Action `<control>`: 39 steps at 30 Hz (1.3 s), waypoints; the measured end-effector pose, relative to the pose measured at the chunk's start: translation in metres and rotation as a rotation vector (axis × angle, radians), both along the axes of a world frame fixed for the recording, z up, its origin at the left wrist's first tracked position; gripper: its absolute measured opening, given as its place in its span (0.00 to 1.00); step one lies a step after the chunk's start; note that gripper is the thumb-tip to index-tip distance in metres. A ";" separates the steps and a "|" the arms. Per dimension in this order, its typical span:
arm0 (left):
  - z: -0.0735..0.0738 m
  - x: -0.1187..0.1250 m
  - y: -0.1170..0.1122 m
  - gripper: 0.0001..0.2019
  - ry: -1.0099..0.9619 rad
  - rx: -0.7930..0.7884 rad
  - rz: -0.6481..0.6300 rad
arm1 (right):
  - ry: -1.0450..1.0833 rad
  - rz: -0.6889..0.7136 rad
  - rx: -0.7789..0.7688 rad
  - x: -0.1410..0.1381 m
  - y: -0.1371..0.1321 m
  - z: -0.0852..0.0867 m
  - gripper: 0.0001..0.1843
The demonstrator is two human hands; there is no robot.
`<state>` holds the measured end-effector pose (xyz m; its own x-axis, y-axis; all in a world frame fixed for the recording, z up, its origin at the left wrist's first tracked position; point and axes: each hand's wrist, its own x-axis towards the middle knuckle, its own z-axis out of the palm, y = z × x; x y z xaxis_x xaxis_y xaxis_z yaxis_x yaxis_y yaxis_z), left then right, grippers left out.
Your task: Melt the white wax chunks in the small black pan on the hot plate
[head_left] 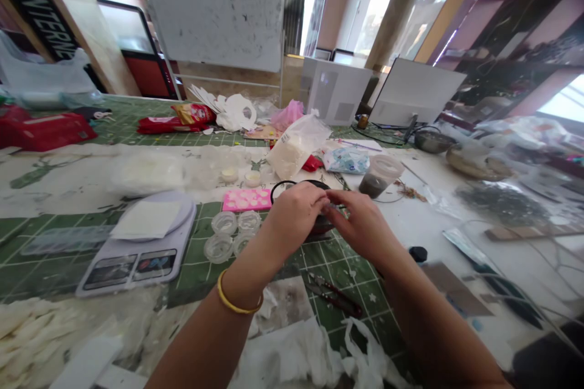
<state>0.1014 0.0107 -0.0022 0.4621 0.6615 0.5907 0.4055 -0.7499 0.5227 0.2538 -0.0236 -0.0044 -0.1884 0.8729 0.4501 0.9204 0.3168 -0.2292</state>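
My left hand (298, 209) and my right hand (358, 216) meet at the fingertips above a dark round pot (314, 232) with a black cord. Both hands are closed in a pinch; whatever sits between the fingers is too small and covered to make out. Most of the pot is hidden behind the hands. Just left of it lie a pink mould (246, 199) with pale filled cavities and several small clear cups (219, 247). A pair of dark-handled pliers or snips (335, 295) rests on the green cloth below the hands.
A kitchen scale (182, 243) with white paper on it stands at left. Behind the pot are a bag of white material (292, 152) and a plastic cup with dark contents (378, 176). Crumpled tissue (292, 352) lies in front. Thin cables cross the right side.
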 end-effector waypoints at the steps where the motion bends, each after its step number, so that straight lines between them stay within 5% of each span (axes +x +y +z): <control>1: -0.001 0.000 0.001 0.08 0.021 0.006 0.010 | -0.032 -0.043 0.004 0.009 -0.007 0.001 0.18; 6: -0.002 -0.002 0.000 0.09 0.038 0.045 0.052 | -0.384 -0.439 -0.134 0.069 -0.050 -0.010 0.19; 11: -0.002 -0.003 -0.002 0.09 0.071 0.093 0.088 | -0.609 -0.621 -0.349 0.107 -0.071 -0.032 0.16; 23: 0.006 -0.007 -0.004 0.09 0.161 0.049 0.171 | -0.544 -0.485 -0.548 0.134 -0.062 -0.048 0.15; 30: 0.008 -0.006 -0.005 0.09 0.194 0.027 0.215 | -0.510 -0.376 -0.642 0.149 -0.052 -0.043 0.16; 39: 0.009 -0.005 -0.007 0.09 0.197 0.064 0.216 | -0.526 -0.403 -0.600 0.138 -0.058 -0.047 0.17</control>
